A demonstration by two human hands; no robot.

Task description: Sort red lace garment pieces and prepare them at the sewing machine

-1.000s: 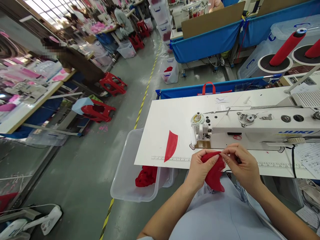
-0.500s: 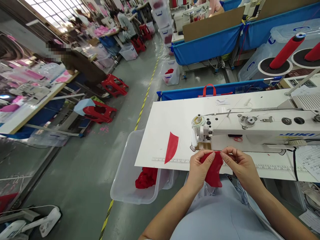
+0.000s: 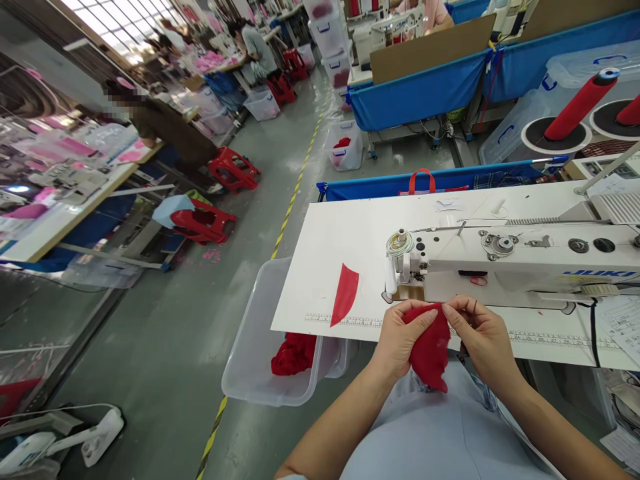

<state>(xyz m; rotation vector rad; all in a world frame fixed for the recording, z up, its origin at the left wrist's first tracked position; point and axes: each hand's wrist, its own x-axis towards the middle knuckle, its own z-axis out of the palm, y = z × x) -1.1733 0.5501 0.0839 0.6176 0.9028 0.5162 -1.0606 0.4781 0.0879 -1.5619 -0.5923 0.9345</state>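
Observation:
Between both hands hangs a piece of red fabric (image 3: 431, 347), held by its top edge at the front of the sewing table (image 3: 315, 253). My left hand (image 3: 400, 337) pinches it between thumb and fingers on the left side. At its upper right corner my right hand (image 3: 480, 333) pinches the edge; some of those fingers are curled out of sight. Just beyond the hands is a white sewing machine (image 3: 520, 250), its needle area close to my left fingertips. A flat curved red fabric piece (image 3: 345, 295) lies on the table to the left, over the printed ruler.
Below the table's left end stands a clear plastic bin (image 3: 250, 353) with crumpled red fabric (image 3: 294, 353) in it. Red thread cones (image 3: 580, 107) stand at the back right. Papers (image 3: 617, 327) lie at the right edge. A person (image 3: 170, 127) stands at another table across the aisle.
The red fabric hangs a little lower and has swung and spread between my hands. Both hands keep their pinch on its top edge. The whole view has shifted slightly.

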